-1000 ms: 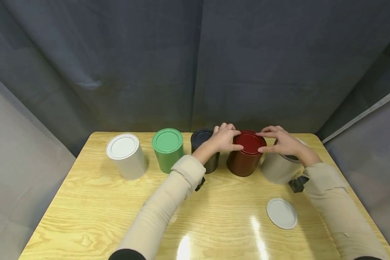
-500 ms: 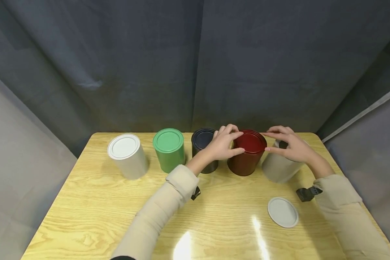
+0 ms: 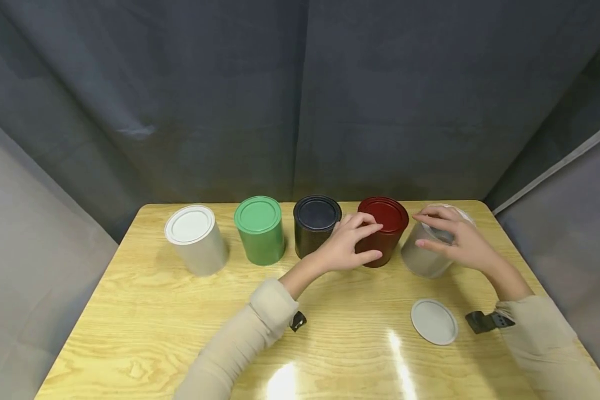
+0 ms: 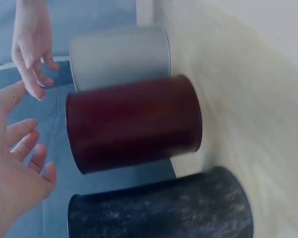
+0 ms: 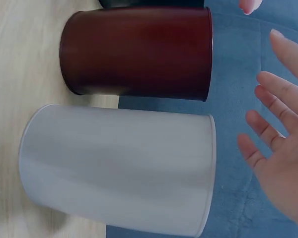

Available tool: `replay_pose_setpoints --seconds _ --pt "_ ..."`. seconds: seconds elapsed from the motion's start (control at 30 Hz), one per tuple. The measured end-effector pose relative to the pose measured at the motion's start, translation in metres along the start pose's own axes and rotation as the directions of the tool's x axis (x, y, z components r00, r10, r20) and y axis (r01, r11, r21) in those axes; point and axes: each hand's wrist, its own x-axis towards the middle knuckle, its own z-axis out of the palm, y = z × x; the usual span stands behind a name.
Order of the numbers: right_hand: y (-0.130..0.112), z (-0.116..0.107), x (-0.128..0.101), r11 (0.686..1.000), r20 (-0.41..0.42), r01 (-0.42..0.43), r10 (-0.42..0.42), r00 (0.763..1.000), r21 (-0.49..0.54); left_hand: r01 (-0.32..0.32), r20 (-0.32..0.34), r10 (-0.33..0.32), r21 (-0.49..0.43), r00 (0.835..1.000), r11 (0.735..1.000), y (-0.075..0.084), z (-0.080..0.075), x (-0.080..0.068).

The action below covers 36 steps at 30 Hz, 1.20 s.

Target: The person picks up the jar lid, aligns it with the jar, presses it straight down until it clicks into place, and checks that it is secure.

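Note:
In the head view my left hand [image 3: 347, 244] hovers near the red can [image 3: 384, 215], its fingers loosely spread and holding nothing. The red can stands upright with its lid on. My right hand [image 3: 457, 236] hangs over the light grey can [image 3: 422, 256], whose top is open, and its fingers hold nothing either. Both wrist views show the hands apart from the cans: the left hand [image 4: 20, 153] beyond the red can's top end, the right hand [image 5: 283, 134] beyond the grey can [image 5: 119, 166]. A loose grey lid [image 3: 434, 322] lies flat on the table in front of the grey can.
Left of the red can stand a black can [image 3: 318, 214], a green can [image 3: 260, 233] and a white can [image 3: 195, 239], each lidded. All are in a row along the back of the wooden table [image 3: 145, 333]. A dark curtain [image 3: 220, 111] hangs behind.
Both hands have come off the red can's rim and drawn back toward the person. The right hand has also moved right, over the grey can. The cans and loose lid stay in place.

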Motion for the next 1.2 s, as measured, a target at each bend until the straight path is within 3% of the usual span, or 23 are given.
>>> replay_pose_setpoints --seconds 0.13,0.3,0.8,1.03,1.2 --pt "-0.006 -0.001 -0.008 0.999 -0.011 0.036 -0.035 0.999 0.012 -0.028 -0.019 0.028 -0.029 0.999 0.999 0.004 0.005 -0.007" --pt "-0.015 0.001 -0.025 1.000 0.007 -0.016 0.016 1.000 -0.006 -0.034 -0.012 0.033 -0.064 0.999 0.997 0.008 0.008 -0.014" --pt "-0.024 0.010 -0.073 0.999 0.076 -0.018 0.014 0.997 0.047 -0.043 0.152 0.048 -0.034 0.987 0.998 0.020 0.030 -0.026" --pt "-0.024 0.017 -0.094 0.994 0.070 -0.101 0.097 0.993 0.052 -0.040 0.128 0.043 -0.031 0.991 0.999 0.022 0.040 -0.030" --pt "-0.018 0.018 -0.107 0.993 0.077 -0.112 0.108 0.991 0.046 -0.046 0.130 0.052 -0.048 0.990 0.998 0.022 0.050 -0.029"
